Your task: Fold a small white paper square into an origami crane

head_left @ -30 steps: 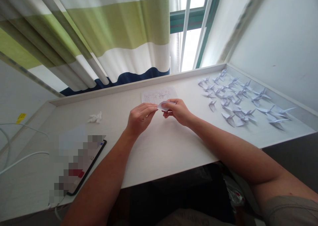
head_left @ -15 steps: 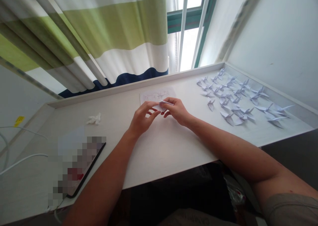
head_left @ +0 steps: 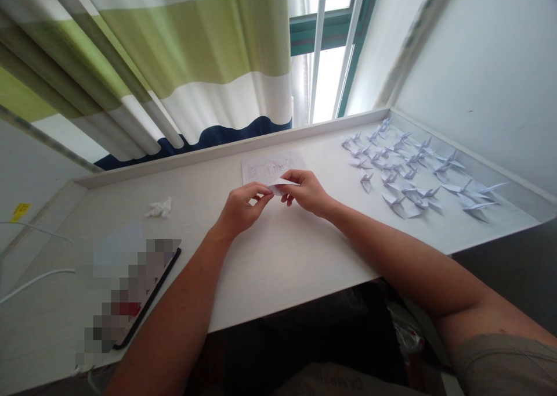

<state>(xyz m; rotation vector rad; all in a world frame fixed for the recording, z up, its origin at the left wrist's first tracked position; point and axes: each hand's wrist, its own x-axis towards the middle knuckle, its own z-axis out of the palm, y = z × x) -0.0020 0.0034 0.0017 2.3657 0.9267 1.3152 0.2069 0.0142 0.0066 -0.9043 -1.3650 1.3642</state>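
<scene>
Between my hands, above the middle of the white table, is a small piece of folded white paper (head_left: 282, 182). My left hand (head_left: 246, 205) pinches its left end between thumb and fingertips. On the other side, my right hand (head_left: 307, 191) grips the paper with the thumb on top and fingers curled beneath. The fingers partly hide the paper, so its exact fold shape cannot be made out. Just behind the hands lies a printed sheet (head_left: 256, 166), flat on the table. Several white paper cranes (head_left: 409, 175) stand grouped at the right.
A crumpled white tissue (head_left: 159, 208) lies left of my hands. Nearer me at the left is a dark-edged tablet-like device (head_left: 150, 297), its face pixelated, beside white cables (head_left: 39, 280). A raised rim (head_left: 209, 157) runs along the table's back, below a striped curtain (head_left: 195, 47).
My left hand has shifted slightly left and down, its fingers now pinching the paper's left end. More of the paper shows between the hands. The whole view has moved a little.
</scene>
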